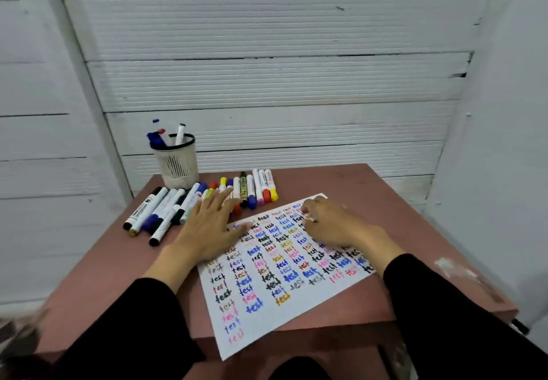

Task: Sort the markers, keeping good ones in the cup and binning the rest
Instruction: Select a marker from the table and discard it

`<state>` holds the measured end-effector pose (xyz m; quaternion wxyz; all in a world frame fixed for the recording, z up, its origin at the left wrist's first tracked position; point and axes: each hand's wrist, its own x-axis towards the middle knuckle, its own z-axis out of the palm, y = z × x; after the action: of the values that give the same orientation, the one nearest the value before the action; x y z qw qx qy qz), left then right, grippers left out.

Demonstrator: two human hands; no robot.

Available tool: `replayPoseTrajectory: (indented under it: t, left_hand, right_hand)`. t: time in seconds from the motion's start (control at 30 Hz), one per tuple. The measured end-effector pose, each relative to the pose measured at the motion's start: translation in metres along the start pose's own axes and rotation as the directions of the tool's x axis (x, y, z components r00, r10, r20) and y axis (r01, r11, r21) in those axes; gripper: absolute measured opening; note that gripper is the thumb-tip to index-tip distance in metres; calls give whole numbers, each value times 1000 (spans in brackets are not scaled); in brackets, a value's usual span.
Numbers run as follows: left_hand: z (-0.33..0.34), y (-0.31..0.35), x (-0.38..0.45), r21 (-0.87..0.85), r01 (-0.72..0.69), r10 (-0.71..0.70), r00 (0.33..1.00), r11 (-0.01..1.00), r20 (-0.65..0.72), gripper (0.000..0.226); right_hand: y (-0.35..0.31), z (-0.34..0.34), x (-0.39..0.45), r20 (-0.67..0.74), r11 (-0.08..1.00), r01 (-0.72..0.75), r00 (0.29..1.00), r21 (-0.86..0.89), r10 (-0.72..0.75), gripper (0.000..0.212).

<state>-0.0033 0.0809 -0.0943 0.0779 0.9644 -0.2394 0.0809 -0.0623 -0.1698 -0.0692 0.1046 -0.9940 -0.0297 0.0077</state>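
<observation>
A white mesh cup point(178, 163) with a black rim stands at the table's back left and holds three markers point(161, 136). Several loose markers point(207, 198) lie in a row in front of it, across the table's back. A white sheet point(267, 279) covered in coloured "test" words lies in the middle. My left hand point(207, 228) lies flat with straight fingers, its fingertips over the marker row and its palm on the sheet's left edge. My right hand point(329, 222) rests on the sheet's far right part with fingers curled. Whether it holds anything I cannot make out.
The small reddish-brown table point(370, 190) sits in a corner of white ribbed walls. The sheet's near corner hangs over the front edge. A blurred dark shape point(17, 338) shows at the lower left, beside the table.
</observation>
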Motion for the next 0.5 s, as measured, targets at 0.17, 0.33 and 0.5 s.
replayPoseTrajectory:
  t: [0.17,0.33,0.5]
  left_hand:
    - [4,-5,6,43,-39,39,999,998,1,90]
    - [-6,-26,11,-63,73,-86,965,995,-246,59]
    - [-18,-68,8,-111,367,-377,816,924,-438,36]
  right_hand:
    - [-27,-11,8,69,991,-48,996,-122,57,37]
    - [-53,-19,22,-49,975,-95,995,-199,87,7]
    - [-72,-8,51,-267,998,7,963,-68,-25,19]
